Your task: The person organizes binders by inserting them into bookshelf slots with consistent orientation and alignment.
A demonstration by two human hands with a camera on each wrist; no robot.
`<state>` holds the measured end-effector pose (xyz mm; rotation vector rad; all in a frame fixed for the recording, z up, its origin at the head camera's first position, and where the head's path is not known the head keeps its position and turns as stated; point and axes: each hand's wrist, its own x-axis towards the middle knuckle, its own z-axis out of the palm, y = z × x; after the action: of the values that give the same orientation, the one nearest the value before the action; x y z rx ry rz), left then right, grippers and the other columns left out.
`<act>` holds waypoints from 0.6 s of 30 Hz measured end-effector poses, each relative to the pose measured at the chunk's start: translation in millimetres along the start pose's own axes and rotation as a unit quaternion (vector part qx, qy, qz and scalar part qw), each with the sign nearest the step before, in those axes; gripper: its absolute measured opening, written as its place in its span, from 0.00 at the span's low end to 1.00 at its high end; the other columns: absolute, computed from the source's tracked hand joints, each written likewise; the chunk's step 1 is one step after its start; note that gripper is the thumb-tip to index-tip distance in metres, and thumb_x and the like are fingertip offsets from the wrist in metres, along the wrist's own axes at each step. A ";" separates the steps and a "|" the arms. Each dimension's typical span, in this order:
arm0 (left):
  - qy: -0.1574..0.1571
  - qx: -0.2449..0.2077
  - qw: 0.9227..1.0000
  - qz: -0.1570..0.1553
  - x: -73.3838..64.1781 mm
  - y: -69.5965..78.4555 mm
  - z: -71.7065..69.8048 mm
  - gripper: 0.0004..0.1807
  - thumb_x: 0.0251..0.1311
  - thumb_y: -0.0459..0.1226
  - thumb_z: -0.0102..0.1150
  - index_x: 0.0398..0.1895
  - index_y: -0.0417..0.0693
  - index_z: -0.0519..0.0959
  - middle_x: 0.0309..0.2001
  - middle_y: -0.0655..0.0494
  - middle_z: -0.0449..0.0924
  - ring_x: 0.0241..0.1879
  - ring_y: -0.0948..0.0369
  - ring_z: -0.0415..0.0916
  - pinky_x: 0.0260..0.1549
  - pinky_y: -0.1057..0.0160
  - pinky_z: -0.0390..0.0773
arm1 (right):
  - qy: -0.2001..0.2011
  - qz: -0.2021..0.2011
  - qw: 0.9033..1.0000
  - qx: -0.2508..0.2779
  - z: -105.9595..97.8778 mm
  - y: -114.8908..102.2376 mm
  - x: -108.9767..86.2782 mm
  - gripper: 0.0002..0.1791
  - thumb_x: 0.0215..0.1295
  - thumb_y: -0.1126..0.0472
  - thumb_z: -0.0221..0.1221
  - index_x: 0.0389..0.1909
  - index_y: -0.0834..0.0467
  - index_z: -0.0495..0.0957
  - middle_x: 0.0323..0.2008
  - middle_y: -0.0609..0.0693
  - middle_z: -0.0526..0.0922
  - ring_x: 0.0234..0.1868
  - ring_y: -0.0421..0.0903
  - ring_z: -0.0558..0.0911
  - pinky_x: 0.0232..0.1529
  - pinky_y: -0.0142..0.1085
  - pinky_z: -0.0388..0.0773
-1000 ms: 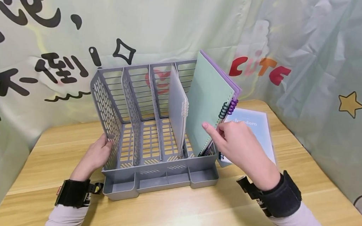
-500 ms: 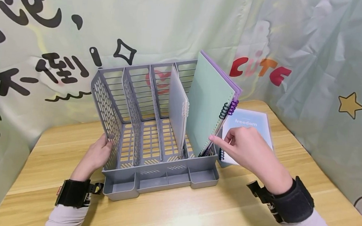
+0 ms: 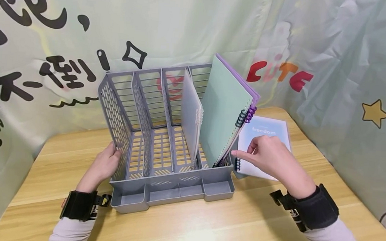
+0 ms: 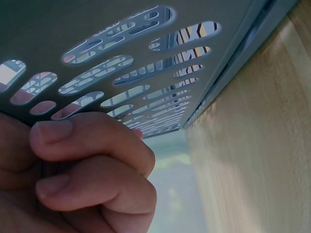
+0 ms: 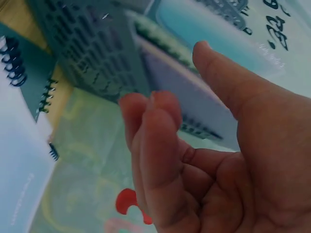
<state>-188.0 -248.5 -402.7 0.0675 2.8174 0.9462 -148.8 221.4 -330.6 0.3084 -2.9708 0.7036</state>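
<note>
A grey desktop file organizer (image 3: pixel 171 177) stands on the table. My left hand (image 3: pixel 105 164) grips the front edge of its left side panel; in the left wrist view the curled fingers (image 4: pixel 102 145) lie against the slotted wall. A green spiral notebook (image 3: pixel 226 104) and a purple one (image 3: pixel 254 96) lean together in the rightmost compartment. Just left of them stands a pale spiral notebook (image 3: pixel 190 116). My right hand (image 3: pixel 266 156) hovers over the blue-white "freedom" notebook (image 3: pixel 263 131), thumb stretched toward the organizer and other fingers loosely bent. The right wrist view shows nothing held.
Part of a dark green notebook (image 5: pixel 36 73) shows under the "freedom" one, right of the organizer. Small trays (image 3: pixel 219 189) line the organizer's front. Wooden table (image 3: pixel 184 229) lies before it, and a printed cloth (image 3: pixel 200 22) hangs behind.
My right hand has drawn away from the green notebook's spiral edge, moving right and slightly down over the "freedom" notebook. The left hand keeps its grip, and the notebooks stay in place.
</note>
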 end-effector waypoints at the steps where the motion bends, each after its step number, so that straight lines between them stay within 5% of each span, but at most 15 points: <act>1: 0.000 0.000 1.000 -0.001 0.0 -0.3 0.2 0.34 0.85 0.40 0.27 0.86 0.32 0.44 0.80 0.21 0.54 0.75 0.23 0.61 0.68 0.24 0.70 | -0.001 0.001 1.000 0.000 0.6 2.8 2.1 0.27 0.64 0.39 0.74 0.18 0.54 0.81 0.14 0.45 0.76 0.22 0.43 0.75 0.29 0.36 0.70; 9: 0.004 0.000 1.000 0.002 -0.7 -0.3 0.8 0.34 0.85 0.39 0.28 0.86 0.32 0.44 0.80 0.21 0.54 0.74 0.22 0.62 0.67 0.24 0.71 | -0.012 0.026 0.999 -0.019 5.8 23.1 23.0 0.29 0.67 0.40 0.71 0.15 0.56 0.80 0.14 0.44 0.67 0.21 0.44 0.71 0.27 0.37 0.63; 15: 0.003 0.001 1.000 0.003 -1.6 0.4 0.8 0.34 0.85 0.40 0.27 0.87 0.34 0.43 0.81 0.22 0.53 0.76 0.23 0.58 0.71 0.24 0.66 | -0.026 0.032 0.998 -0.046 13.3 35.0 41.4 0.37 0.70 0.40 0.69 0.09 0.53 0.63 0.15 0.42 0.52 0.19 0.42 0.58 0.26 0.37 0.54; 18: 0.005 0.003 1.000 0.003 -0.9 -0.3 0.7 0.34 0.84 0.40 0.27 0.87 0.33 0.43 0.81 0.22 0.53 0.77 0.23 0.58 0.71 0.24 0.66 | -0.027 0.035 0.997 -0.064 17.4 38.3 51.4 0.37 0.70 0.39 0.69 0.12 0.52 0.59 0.16 0.43 0.52 0.19 0.43 0.59 0.26 0.37 0.55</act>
<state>-187.1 -248.3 -403.3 0.0728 2.8318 0.9417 -207.5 238.0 -356.9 0.2189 -3.0735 0.5172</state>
